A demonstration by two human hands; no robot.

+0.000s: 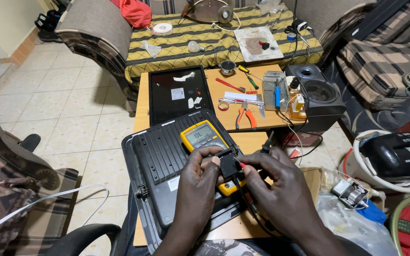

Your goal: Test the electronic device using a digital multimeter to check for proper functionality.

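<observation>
Pale floor tiles (79, 106) fill the left of the frame, and a sofa with a yellow checked cover (186, 42) runs across the top, strewn with a bulb, a roll of tape and a flat board. Below it a wooden table (224, 92) carries a black panel (179, 92), screwdrivers, orange-handled pliers (246, 117) and, at its right edge, a black speaker box (316, 92). At centre, a ribbed black housing (160, 163) lies toward the lower edge with a yellow multimeter (205, 142) resting on it. Over the meter's lower half the left hand (195, 187) pinches a small black component (228, 166) between thumb and fingertips. The right hand (281, 194) meets it from the right, fingers pressed together around a red-tipped probe (241, 165) touching the component; its black lead trails down between the wrists. Clutter and a plastic bag crowd the lower right.
</observation>
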